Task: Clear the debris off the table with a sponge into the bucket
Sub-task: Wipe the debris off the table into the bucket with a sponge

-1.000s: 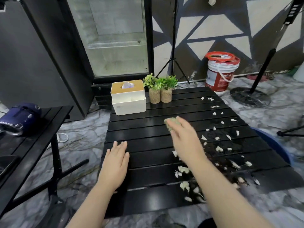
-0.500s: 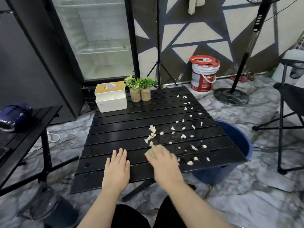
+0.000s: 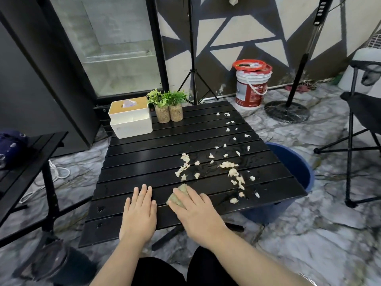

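A black slatted table carries pale debris scattered over its right half, from the far right corner down to the near right edge. My right hand presses a green-yellow sponge flat on the near middle of the table, left of the debris. My left hand lies flat, fingers together, on the near edge beside it, holding nothing. A blue bucket stands on the floor under the table's right edge, partly hidden by the tabletop.
A white tissue box and two small potted plants stand at the table's far left. Another black table is at left, a folding chair at right, a paint pail and stands behind.
My right hand came from the table's middle back to the near edge with the sponge; some debris now lies bunched further right. The camera view pulled back. My left hand stayed flat.
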The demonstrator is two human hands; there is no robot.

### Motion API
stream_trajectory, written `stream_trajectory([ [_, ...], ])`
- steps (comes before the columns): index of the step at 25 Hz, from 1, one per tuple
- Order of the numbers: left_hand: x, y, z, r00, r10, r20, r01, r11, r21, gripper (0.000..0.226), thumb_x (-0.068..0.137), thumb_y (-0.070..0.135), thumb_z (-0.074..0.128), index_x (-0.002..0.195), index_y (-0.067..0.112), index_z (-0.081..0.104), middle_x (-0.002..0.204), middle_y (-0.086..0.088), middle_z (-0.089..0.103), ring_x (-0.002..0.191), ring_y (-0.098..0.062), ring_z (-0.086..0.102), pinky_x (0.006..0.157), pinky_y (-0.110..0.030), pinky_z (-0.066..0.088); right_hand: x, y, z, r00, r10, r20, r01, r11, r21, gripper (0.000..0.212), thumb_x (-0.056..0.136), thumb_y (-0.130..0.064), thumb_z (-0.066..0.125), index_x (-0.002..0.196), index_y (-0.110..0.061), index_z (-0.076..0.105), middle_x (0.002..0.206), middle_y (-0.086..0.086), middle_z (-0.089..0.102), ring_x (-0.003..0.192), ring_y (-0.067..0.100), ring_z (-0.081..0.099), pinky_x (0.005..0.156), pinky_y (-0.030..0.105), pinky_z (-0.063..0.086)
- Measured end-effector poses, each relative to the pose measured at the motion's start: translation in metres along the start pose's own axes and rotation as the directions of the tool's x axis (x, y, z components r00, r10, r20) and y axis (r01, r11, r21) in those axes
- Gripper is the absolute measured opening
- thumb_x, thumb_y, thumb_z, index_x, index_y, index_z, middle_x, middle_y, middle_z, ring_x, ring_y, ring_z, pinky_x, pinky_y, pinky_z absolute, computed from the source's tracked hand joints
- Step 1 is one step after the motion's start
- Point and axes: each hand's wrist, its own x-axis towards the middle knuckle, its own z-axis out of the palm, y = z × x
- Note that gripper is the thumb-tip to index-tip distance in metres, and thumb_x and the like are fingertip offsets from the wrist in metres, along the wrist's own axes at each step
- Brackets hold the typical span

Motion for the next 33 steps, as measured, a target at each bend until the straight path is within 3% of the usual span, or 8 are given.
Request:
stream_trajectory([
  [5, 0.0, 0.003, -0.001, 1.0, 0.007, 0.004, -0.007, 1.0, -0.025, 0.051, 0.099, 0.032, 0.015, 0.147, 0.021, 0.008, 0.158, 0.006, 0.001, 0.145, -0.013, -0.007, 0.119, -0.034, -0.002, 0.001, 0.082, -0.003, 0.953, 0.288, 0.095, -0.286, 0.958, -0.029, 0.059, 0.077, -0.004, 0.061, 0.129, -0.031, 0.05, 0.144, 0.003, 0.043, 0.129, 0.03, 0.041, 0.091, 0.048, 0.044],
  [9, 0.012, 0.002, -0.006, 0.999, -0.01, -0.037, 0.007, 0.997, -0.079, 0.049, 0.098, 0.032, 0.022, 0.145, 0.02, 0.021, 0.156, 0.004, 0.016, 0.146, -0.015, 0.007, 0.12, -0.034, 0.007, 0.022, 0.108, -0.022, 0.875, 0.478, -0.071, -0.47, 0.876, 0.106, 0.045, 0.081, 0.0, 0.053, 0.122, -0.019, 0.061, 0.134, 0.016, 0.052, 0.116, 0.041, 0.05, 0.086, 0.054, 0.048],
  [13, 0.068, -0.005, -0.019, 0.997, 0.031, -0.074, -0.037, 0.996, -0.079, 0.048, 0.098, 0.028, 0.027, 0.145, 0.016, 0.024, 0.156, 0.0, 0.02, 0.146, -0.021, 0.008, 0.119, -0.038, 0.009, 0.053, 0.045, -0.011, 0.947, 0.265, -0.181, -0.244, 0.961, 0.128, 0.045, 0.075, -0.009, 0.057, 0.117, -0.024, 0.061, 0.129, 0.011, 0.057, 0.111, 0.034, 0.056, 0.079, 0.045, 0.051],
  [18, 0.091, -0.013, -0.006, 0.997, 0.061, 0.048, -0.062, 0.998, 0.023, 0.05, 0.099, 0.028, 0.021, 0.147, 0.017, 0.011, 0.158, 0.001, 0.005, 0.146, -0.019, -0.002, 0.119, -0.037, 0.004, 0.073, 0.002, 0.048, 0.998, 0.051, 0.033, -0.053, 0.998, 0.045, 0.056, 0.064, -0.022, 0.066, 0.118, -0.03, 0.057, 0.132, 0.0, 0.055, 0.117, 0.027, 0.053, 0.077, 0.041, 0.054],
  [26, 0.088, -0.014, -0.003, 0.997, 0.076, 0.032, -0.077, 0.997, 0.01, 0.051, 0.099, 0.03, 0.016, 0.148, 0.019, 0.006, 0.158, 0.005, 0.0, 0.146, -0.015, -0.007, 0.12, -0.034, 0.0, 0.075, 0.102, 0.021, 0.829, 0.553, -0.089, -0.558, 0.829, -0.042, 0.051, 0.069, -0.003, 0.071, 0.115, -0.025, 0.063, 0.131, 0.008, 0.057, 0.108, 0.036, 0.056, 0.075, 0.046, 0.049],
  [28, 0.089, -0.014, -0.003, 0.997, 0.07, 0.031, -0.071, 0.997, 0.022, 0.051, 0.099, 0.03, 0.015, 0.147, 0.02, 0.005, 0.158, 0.005, -0.002, 0.145, -0.014, -0.008, 0.119, -0.033, -0.001, 0.084, 0.067, 0.02, 0.892, 0.432, -0.134, -0.441, 0.896, -0.042, 0.049, 0.064, -0.011, 0.074, 0.109, -0.028, 0.064, 0.125, 0.005, 0.061, 0.102, 0.031, 0.06, 0.067, 0.041, 0.052],
  [31, 0.091, -0.015, -0.004, 0.997, 0.074, 0.029, -0.074, 0.997, 0.01, 0.051, 0.099, 0.031, 0.016, 0.147, 0.02, 0.005, 0.158, 0.005, -0.002, 0.145, -0.014, -0.008, 0.119, -0.033, -0.001, 0.086, 0.02, 0.037, 0.982, 0.191, 0.004, -0.191, 0.982, 0.005, 0.04, 0.067, -0.025, 0.071, 0.105, -0.033, 0.065, 0.125, 0.0, 0.061, 0.104, 0.026, 0.059, 0.069, 0.038, 0.052],
  [33, 0.091, -0.014, -0.002, 0.997, 0.07, 0.037, -0.071, 0.998, 0.002, 0.051, 0.099, 0.031, 0.017, 0.147, 0.02, 0.006, 0.158, 0.005, -0.002, 0.146, -0.014, -0.007, 0.119, -0.033, -0.001, 0.081, 0.036, 0.039, 0.975, 0.219, 0.044, -0.218, 0.976, -0.029, 0.038, 0.071, -0.029, 0.068, 0.107, -0.036, 0.063, 0.127, -0.001, 0.059, 0.103, 0.027, 0.058, 0.071, 0.039, 0.05],
])
